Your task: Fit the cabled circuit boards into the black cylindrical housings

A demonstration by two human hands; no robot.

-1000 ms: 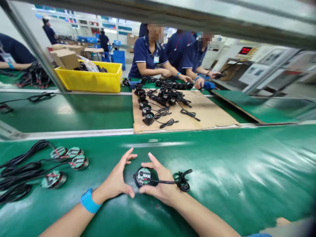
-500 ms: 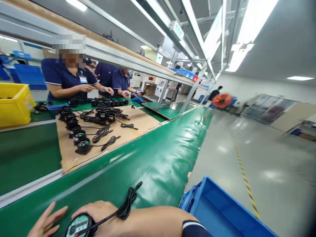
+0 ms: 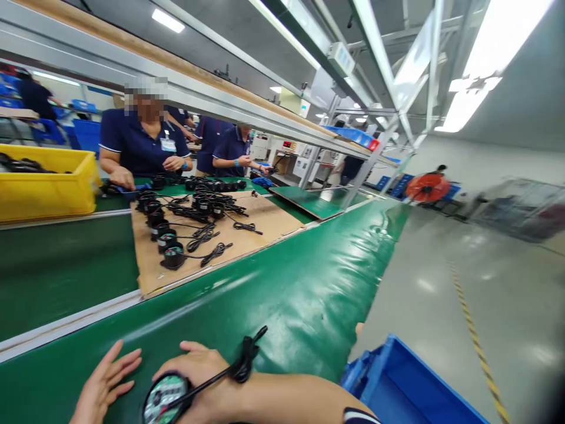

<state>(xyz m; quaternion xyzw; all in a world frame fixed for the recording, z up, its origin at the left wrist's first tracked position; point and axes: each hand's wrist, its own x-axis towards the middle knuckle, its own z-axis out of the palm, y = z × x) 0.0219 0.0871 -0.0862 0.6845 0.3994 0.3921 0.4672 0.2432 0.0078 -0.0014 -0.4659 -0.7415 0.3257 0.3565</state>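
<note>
My right hand is wrapped around a round black part with a green face, low on the green worktop; its bundled black cable crosses my wrist. My left hand lies open and flat just beside it. A blue bin sits to my right.

No legible text, red digits on distant display too blurred to read
</note>
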